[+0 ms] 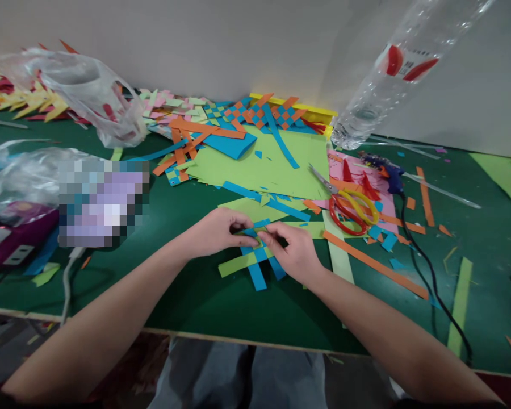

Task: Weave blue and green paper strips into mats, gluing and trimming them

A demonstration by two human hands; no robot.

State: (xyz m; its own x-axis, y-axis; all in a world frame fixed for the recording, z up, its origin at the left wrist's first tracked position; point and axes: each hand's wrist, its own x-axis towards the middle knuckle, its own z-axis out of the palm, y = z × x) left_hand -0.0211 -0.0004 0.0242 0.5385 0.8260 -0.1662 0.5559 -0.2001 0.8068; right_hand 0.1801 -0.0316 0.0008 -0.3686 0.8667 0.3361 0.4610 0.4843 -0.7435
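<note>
Between my hands is a small weave of blue and green paper strips (255, 258), its loose ends sticking out to the left and downward. My left hand (221, 230) pinches its upper left part, thumb and fingers closed on the paper. From the other side my right hand (293, 247) grips the upper right part, with thumb and forefinger pressed together. The fingers hide some of the weave. Just behind lie a blue paper strip (266, 200) and light green sheets (264, 162). To the right, scissors (344, 201) with red and yellow handles rest on the scraps.
A glue gun (387, 173) trails a black cord across the right side. Behind it stands a tilted clear bottle (392, 85). Finished woven pieces (259, 113) lie along the wall. At left are a pixelated phone-like object (106, 204) and a plastic bag (102, 96). An orange strip (375, 264) lies right.
</note>
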